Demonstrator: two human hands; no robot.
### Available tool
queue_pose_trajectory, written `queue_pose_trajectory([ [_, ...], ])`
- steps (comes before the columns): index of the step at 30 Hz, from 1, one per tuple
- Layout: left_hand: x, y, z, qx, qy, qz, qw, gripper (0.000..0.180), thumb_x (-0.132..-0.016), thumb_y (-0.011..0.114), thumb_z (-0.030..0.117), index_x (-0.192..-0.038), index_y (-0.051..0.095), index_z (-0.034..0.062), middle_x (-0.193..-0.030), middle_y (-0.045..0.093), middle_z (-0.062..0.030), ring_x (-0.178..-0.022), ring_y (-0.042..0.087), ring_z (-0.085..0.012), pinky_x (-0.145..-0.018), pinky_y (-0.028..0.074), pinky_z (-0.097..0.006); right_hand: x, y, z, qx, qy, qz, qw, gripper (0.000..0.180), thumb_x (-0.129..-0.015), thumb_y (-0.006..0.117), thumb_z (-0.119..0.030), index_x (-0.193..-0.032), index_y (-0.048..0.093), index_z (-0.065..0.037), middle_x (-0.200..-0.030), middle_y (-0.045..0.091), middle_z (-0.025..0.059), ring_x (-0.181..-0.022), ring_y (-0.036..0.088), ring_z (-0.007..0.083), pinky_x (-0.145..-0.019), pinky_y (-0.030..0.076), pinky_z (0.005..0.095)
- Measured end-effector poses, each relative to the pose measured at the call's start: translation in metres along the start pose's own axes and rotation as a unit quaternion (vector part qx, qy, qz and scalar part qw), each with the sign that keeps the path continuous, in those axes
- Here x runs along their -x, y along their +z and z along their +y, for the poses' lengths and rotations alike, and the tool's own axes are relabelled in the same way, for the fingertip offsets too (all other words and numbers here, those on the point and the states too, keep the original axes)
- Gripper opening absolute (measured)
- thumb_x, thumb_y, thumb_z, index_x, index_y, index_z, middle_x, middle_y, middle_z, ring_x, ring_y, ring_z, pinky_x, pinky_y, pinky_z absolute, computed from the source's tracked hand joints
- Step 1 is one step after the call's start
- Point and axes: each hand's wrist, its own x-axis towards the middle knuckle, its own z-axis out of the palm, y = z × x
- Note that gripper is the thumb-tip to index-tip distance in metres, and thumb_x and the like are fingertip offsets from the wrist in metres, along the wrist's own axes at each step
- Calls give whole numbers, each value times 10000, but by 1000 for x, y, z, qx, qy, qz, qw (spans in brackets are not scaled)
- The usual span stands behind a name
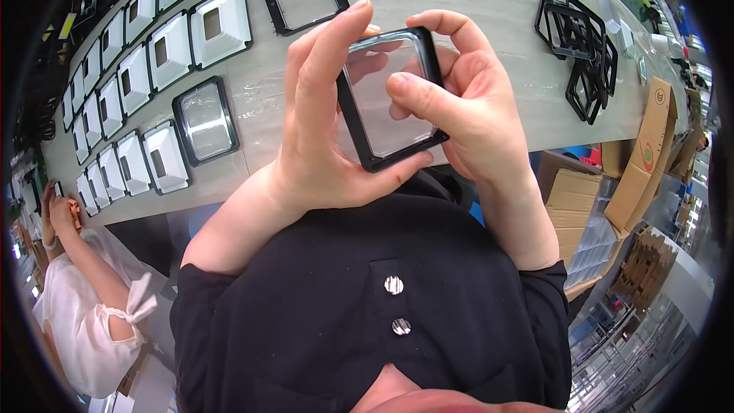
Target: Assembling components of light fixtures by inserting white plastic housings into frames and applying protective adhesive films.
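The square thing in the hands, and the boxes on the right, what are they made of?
The square frame looks like matte black plastic around a clear, glossy pane, likely plastic or glass: fingers show through it. Both hands, left and right, hold it. The boxes look like brown cardboard.

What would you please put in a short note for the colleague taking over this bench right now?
Left hand: grips the left edge of the square black-framed clear panel, thumb under its lower corner.
Right hand: holds the panel's right side, thumb pressed on the clear face.
The panel is held up above the pale grey table edge.
Done, as it looks: rows of white square reflector pieces laid out at left, two framed panels among them.
Left: a heap of empty black square frames at right.
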Motion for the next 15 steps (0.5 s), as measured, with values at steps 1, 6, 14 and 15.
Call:
queue_pose_trajectory([
  [1,0,-1,0,-44,-1,-10,999,1173,-596,881,129,-1481,118,27,-1377,321,-137,-1180,503,-235,-1014,426,-361,-2,-1,2,20,-1,3,1000,526,-812,714,-25,-1254,430,-23,-794,596,26,-716,606,100,-662,494,219],
  [6,-1,-1,4,-277,-28,-11,960,1106,-563,863,162,-1458,226,35,-1152,570,-124,-1166,505,-278,-979,412,-381,-9,-9,28,300,-61,44,951,556,-760,732,-105,-1226,439,-26,-892,625,109,-800,624,218,-719,506,318],
  [14,4,-10,3,-278,-113,-68,952,983,-557,807,120,-1415,330,62,-1250,582,-90,-1239,448,-304,-1028,384,-398,18,-15,40,765,-296,-1,571,399,-818,635,-349,-1108,677,-80,-1310,548,-16,-1262,407,250,-981,279,426],
  [15,4,-9,5,-286,-125,-79,947,911,-561,795,119,-1381,402,65,-1261,577,-90,-1251,438,-312,-1032,385,-403,17,-13,41,763,-295,4,575,385,-829,628,-334,-1117,679,-84,-1273,580,-22,-1284,399,255,-992,267,434],
])
